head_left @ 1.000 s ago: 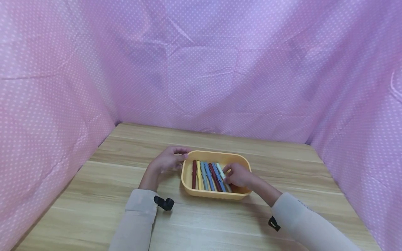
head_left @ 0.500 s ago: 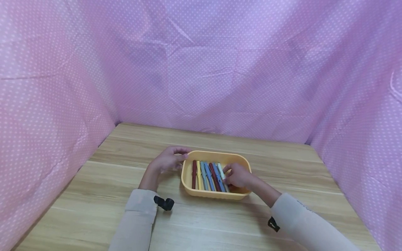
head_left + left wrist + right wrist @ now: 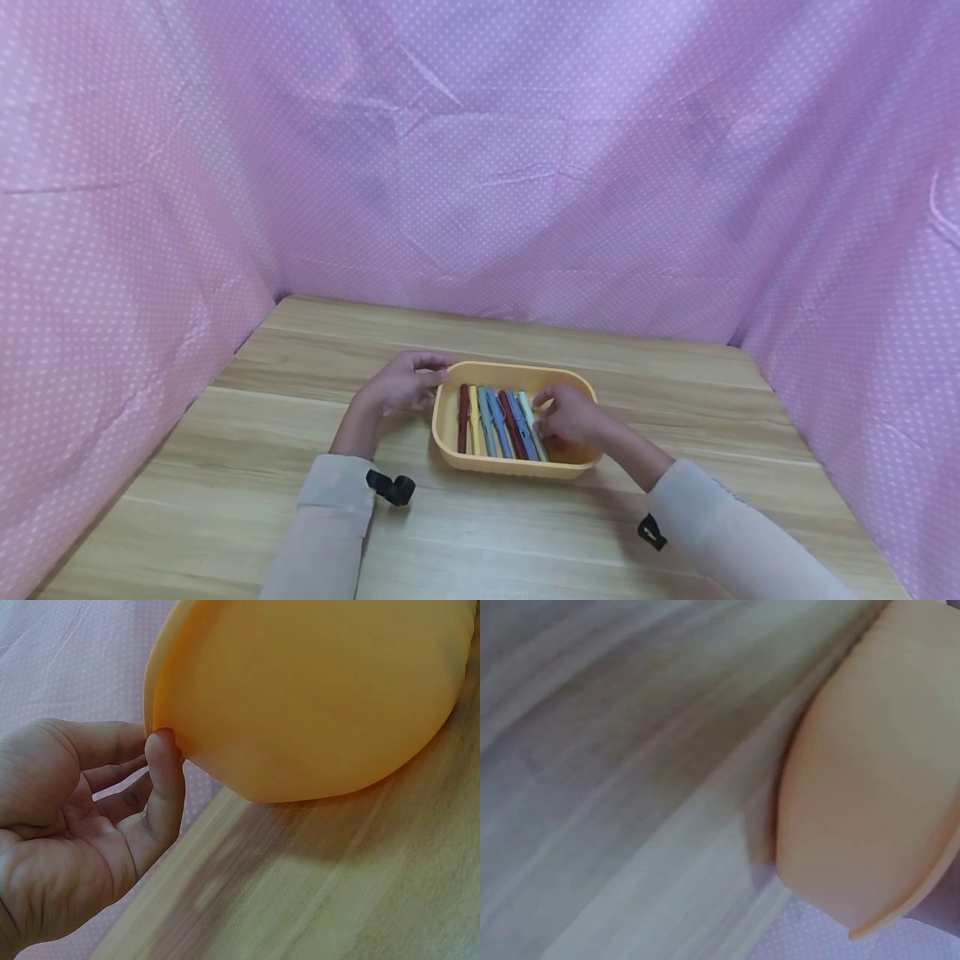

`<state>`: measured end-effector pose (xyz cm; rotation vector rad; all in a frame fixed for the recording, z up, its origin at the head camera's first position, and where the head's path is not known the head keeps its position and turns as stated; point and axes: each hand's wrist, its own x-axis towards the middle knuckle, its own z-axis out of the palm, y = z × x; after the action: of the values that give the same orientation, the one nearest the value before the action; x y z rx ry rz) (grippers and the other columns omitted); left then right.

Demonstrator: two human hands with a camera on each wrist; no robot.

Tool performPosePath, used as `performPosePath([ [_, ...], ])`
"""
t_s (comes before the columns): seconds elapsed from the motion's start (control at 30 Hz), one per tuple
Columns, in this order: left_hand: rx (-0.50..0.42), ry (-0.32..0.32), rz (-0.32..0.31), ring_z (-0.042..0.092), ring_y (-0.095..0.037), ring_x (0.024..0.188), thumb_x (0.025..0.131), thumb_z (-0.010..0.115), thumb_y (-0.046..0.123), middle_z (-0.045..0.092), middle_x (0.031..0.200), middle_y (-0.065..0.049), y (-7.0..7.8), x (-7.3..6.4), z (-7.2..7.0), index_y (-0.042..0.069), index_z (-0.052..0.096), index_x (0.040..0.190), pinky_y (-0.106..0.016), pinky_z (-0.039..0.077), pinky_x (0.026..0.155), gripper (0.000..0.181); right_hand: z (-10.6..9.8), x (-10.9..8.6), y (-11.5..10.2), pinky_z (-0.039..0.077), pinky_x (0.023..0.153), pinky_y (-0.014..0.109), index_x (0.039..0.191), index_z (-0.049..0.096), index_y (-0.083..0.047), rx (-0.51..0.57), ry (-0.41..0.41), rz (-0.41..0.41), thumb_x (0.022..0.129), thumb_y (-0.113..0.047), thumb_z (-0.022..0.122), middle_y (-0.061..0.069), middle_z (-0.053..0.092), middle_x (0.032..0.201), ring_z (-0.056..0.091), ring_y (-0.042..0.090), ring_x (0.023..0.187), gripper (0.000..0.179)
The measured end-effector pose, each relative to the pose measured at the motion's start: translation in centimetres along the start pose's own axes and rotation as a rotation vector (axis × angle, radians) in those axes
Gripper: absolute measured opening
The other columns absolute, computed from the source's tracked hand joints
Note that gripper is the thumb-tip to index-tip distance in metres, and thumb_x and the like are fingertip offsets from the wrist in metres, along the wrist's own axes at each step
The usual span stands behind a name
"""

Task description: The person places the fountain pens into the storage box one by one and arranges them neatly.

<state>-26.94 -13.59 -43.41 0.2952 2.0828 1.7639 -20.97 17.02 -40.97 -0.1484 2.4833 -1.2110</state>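
Observation:
A yellow plastic tray (image 3: 517,469) stands on the table with several capped pens side by side in it. From the left they run dark red (image 3: 463,417), yellow, green-grey, blue, dark red and blue, ending with a pale mint pen (image 3: 526,406). My left hand (image 3: 401,383) holds the tray's far left corner; the left wrist view shows the thumb (image 3: 165,769) against the rim and fingers behind it. Inside the tray, my right hand (image 3: 572,417) is at the mint pen, index finger and thumb apart, thumb tip beside the pen. The right wrist view hides that hand's fingertips behind the tray wall (image 3: 870,772).
The wooden table (image 3: 465,533) extends around the tray on all sides. Pink dotted cloth (image 3: 480,167) hangs behind it and on both sides. Black wrist mounts (image 3: 392,487) sit on both sleeves.
The mint pen's near end has swung left, so it lies closer alongside the blue pen. My right index finger has lifted slightly off it. The left hand and tray have stayed in place.

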Motion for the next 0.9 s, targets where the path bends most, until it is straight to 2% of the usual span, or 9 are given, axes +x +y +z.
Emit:
performPosePath([
  [0.23,0.009,0.006,-0.002,0.07,-0.028,0.092,0.102,0.063,0.009,0.062,0.13,-0.015,-0.2,0.0,-0.4,0.007,0.065,0.135,-0.036,0.062,0.073,0.033,-1.4,0.2,-0.9,0.064,0.07,0.038,0.13,0.055,0.014,0.099,-0.026,-0.057,0.091,0.012,0.057,0.02,0.067,0.094,0.071,0.029,0.081,0.038],
  [0.4,0.001,0.003,0.002,0.07,-0.026,0.092,0.102,0.063,0.009,0.064,0.13,-0.015,-0.5,0.0,-0.7,0.007,0.064,0.135,-0.035,0.062,0.073,0.034,-2.4,0.4,-1.5,0.064,0.078,0.044,0.134,0.051,0.015,0.154,-0.016,-0.104,0.096,0.008,0.058,0.027,0.065,0.103,0.069,0.036,0.09,0.039],
  [0.53,-0.014,-0.024,0.012,0.069,-0.026,0.092,0.104,0.059,0.013,0.064,0.129,-0.018,-0.6,-0.1,-0.9,0.004,0.062,0.138,-0.036,0.062,0.074,0.035,-3.4,0.1,-1.7,0.062,0.083,0.046,0.135,0.053,0.012,0.146,0.028,-0.15,0.1,-0.001,0.06,0.03,0.064,0.111,0.068,0.038,0.093,0.038],
  [0.6,-0.013,-0.03,0.003,0.069,-0.026,0.091,0.107,0.056,0.018,0.065,0.127,-0.019,-0.6,-0.1,-1.0,0.004,0.062,0.138,-0.036,0.062,0.075,0.035,-3.9,-0.1,-1.6,0.063,0.081,0.045,0.134,0.055,0.011,0.09,0.068,-0.196,0.101,-0.006,0.062,0.029,0.066,0.111,0.069,0.039,0.092,0.038],
  [0.7,0.022,-0.011,-0.007,0.068,-0.027,0.093,0.109,0.051,0.025,0.068,0.123,-0.018,-0.3,-0.3,-1.0,0.006,0.063,0.137,-0.038,0.061,0.079,0.036,-4.8,-0.3,-1.3,0.063,0.075,0.042,0.129,0.061,0.009,-0.073,0.168,-0.304,0.1,-0.011,0.065,0.023,0.071,0.104,0.071,0.036,0.088,0.036],
  [0.8,0.191,0.05,0.034,0.067,-0.026,0.098,0.109,0.051,0.03,0.069,0.124,-0.012,0.5,-0.4,-0.9,0.008,0.066,0.134,-0.041,0.059,0.085,0.036,-5.7,-0.5,-0.8,0.06,0.077,0.045,0.128,0.063,0.007,-0.303,0.306,-0.405,0.1,-0.015,0.066,0.019,0.072,0.101,0.07,0.034,0.09,0.035],
  [0.9,0.438,0.115,0.102,0.065,-0.026,0.108,0.109,0.052,0.031,0.069,0.126,-0.01,1.4,-0.5,-0.7,0.008,0.068,0.132,-0.044,0.056,0.093,0.036,-6.5,-0.7,-0.2,0.058,0.082,0.053,0.129,0.063,0.006,-0.529,0.44,-0.436,0.102,-0.02,0.065,0.023,0.07,0.11,0.068,0.038,0.098,0.038],
])
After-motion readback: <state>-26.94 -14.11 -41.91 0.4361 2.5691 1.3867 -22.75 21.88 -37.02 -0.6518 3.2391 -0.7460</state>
